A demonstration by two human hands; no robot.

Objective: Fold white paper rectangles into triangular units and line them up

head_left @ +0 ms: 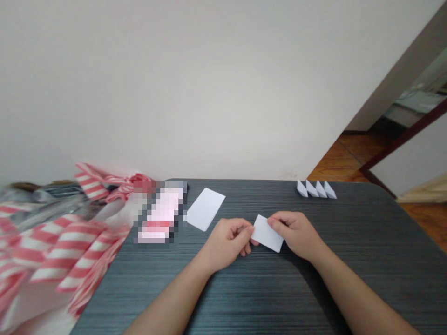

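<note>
Over the dark, streaked table (pixel 265 298), left hand (pixel 226 242) and right hand (pixel 296 232) pinch white rectangular paper (pixel 264 235). Another white rectangular sheet (pixel 206 209) lies leftward.

We see red-and-white striped fabric (pixel 75 242) heaped at left beside a dark tabletop (pixel 258 298), a pixelated item (pixel 162 209) near its left edge, a pale wall (pixel 209 93) behind and wooden flooring (pixel 349 153) at right.

Small sheet (pixel 267 236) of smooth matt paper, streaked tabletop (pixel 251 293) with dull sheen, soft cloth (pixel 78 239), floor (pixel 326 163) apparently glossy wood
</note>
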